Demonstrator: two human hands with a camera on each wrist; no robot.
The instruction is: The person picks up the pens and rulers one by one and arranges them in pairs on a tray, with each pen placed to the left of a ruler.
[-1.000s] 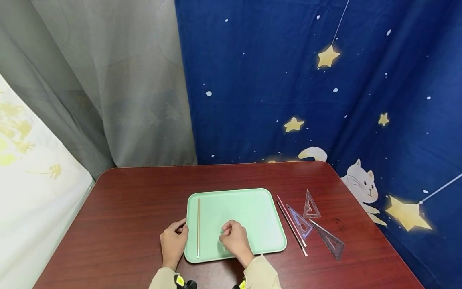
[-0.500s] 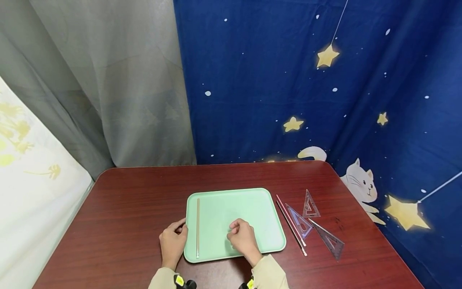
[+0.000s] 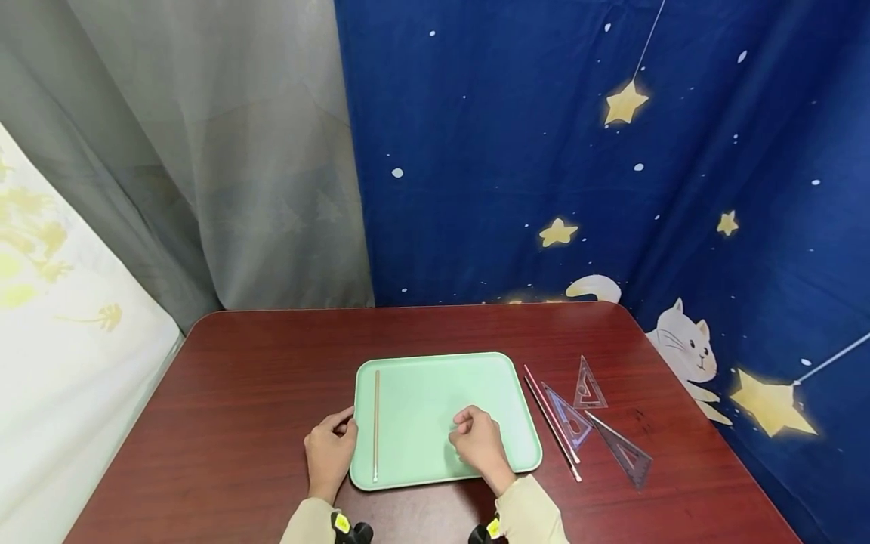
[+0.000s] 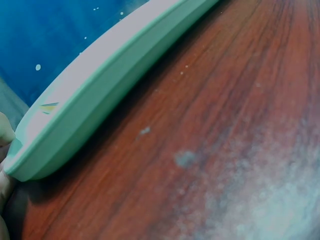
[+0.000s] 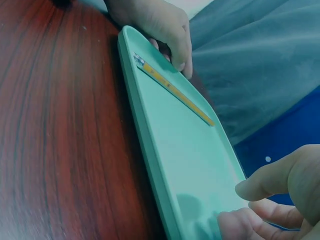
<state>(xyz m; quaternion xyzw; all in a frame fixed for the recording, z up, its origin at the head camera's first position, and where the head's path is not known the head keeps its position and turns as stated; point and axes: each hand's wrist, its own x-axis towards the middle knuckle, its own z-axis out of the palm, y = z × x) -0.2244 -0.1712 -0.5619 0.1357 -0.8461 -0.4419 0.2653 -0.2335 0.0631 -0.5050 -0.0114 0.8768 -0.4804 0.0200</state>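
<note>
A pale green tray [image 3: 435, 423] lies on the table. My left hand [image 3: 330, 455] grips its left rim, with the thumb over the edge and fingers against the outside, as the left wrist view [image 4: 6, 132] partly shows. Just inside that rim a yellow-striped pencil [image 3: 376, 427] lies lengthwise; the right wrist view shows this pencil [image 5: 172, 90] with a metal-looking end near the tray's corner. Above the right part of the tray hovers my right hand [image 3: 481, 442], fingers loosely bent. A gap shows between its thumb [image 5: 270, 180] and fingers, with nothing held.
Right of the tray, two thin pencils [image 3: 552, 423] lie side by side on the dark red table [image 3: 272, 378]. Beside them are three clear triangular set squares: a bluish one [image 3: 569, 420], a small one [image 3: 588, 387] and a longer one [image 3: 625, 451]. Curtains hang behind the table.
My right hand has drifted rightward above the tray. My left hand stays on the rim; the tray and pencil keep their places, while the head view shifts slightly.
</note>
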